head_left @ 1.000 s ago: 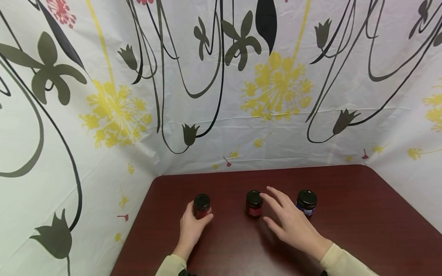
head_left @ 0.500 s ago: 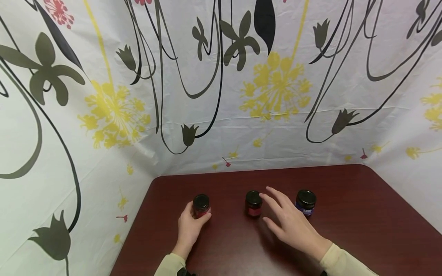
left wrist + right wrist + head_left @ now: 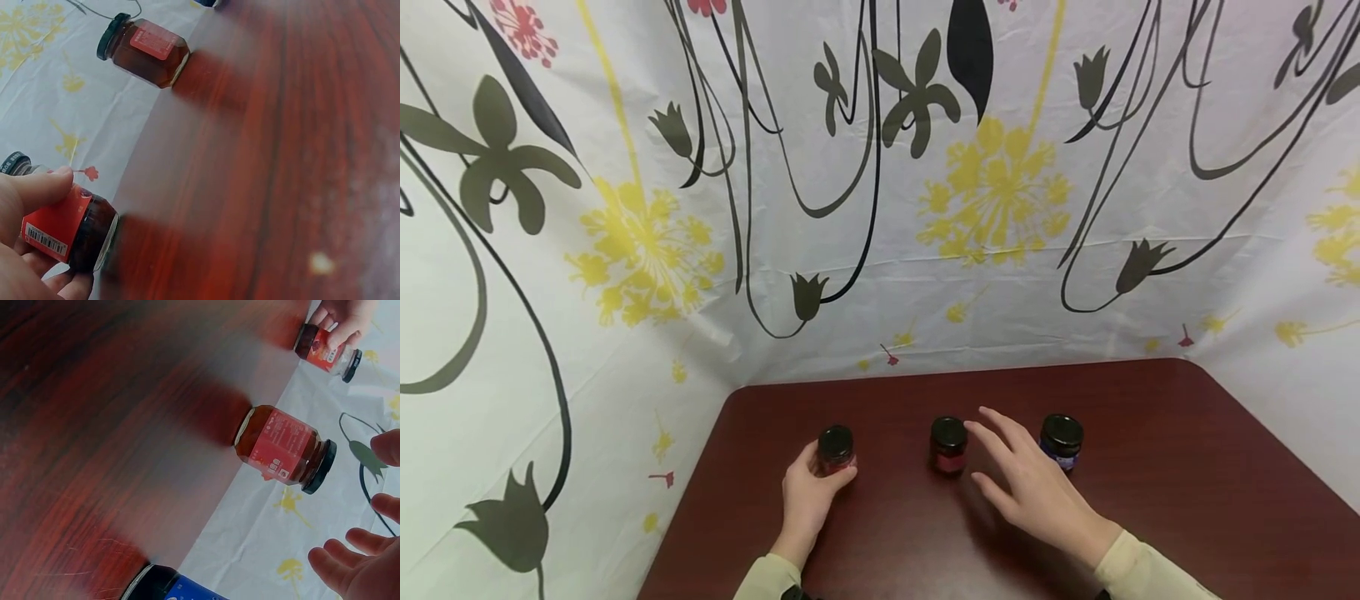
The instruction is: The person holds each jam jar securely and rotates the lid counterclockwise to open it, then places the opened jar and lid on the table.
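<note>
On the left of the table, my left hand (image 3: 805, 500) grips a small glass jar (image 3: 836, 443) with a black lid and a red label. In the left wrist view the thumb lies across this jar (image 3: 59, 219), with fingers behind it; a barcode shows on the label. A second dark-lidded jar (image 3: 949, 450) with a red label stands upright in the middle. My right hand (image 3: 1033, 492) hovers just right of it, fingers spread and holding nothing. Partly behind that hand stands a third jar (image 3: 1062, 437), black-lidded with a blue label; the right wrist view cuts it off (image 3: 181, 587).
The jars stand in a loose row on a dark red-brown wooden table (image 3: 910, 542). A white cloth (image 3: 865, 208) printed with flowers hangs behind the table and along both sides. The table's far edge lies a little beyond the jars.
The head view has shifted slightly, so the table and jars sit a little further left and lower in it. Left hand keeps its grip; the right hand stays spread near the middle jar.
</note>
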Motion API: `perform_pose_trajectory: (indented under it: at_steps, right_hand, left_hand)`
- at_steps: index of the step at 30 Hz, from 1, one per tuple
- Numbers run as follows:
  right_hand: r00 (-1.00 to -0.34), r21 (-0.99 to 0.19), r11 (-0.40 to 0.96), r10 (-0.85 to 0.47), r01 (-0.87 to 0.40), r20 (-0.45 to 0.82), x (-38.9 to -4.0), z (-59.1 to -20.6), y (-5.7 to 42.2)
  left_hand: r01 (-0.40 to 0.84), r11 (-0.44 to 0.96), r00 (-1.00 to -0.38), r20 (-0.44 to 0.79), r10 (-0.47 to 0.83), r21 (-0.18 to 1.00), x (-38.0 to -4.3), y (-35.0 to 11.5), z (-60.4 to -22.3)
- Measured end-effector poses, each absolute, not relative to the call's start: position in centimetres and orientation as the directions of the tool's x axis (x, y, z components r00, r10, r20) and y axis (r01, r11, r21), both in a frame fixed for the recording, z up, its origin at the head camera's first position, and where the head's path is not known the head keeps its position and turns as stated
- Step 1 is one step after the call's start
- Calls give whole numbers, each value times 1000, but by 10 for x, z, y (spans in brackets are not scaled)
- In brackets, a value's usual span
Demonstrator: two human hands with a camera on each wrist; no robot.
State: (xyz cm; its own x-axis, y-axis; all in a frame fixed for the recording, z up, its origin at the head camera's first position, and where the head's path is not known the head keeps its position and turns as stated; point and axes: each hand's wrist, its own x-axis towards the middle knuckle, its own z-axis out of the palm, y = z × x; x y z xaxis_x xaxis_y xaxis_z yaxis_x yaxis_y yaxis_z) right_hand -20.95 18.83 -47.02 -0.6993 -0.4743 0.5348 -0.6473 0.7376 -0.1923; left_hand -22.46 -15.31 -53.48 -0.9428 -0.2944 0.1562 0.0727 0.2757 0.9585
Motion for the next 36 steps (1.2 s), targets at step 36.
perform_pose_trajectory:
  at_steps: [36]
  right_hand:
    - [-697, -206, 731, -468, -651, 543, -207, -469, 190]
  left_hand:
    - [142, 411, -936, 258, -241, 900, -215, -136, -507]
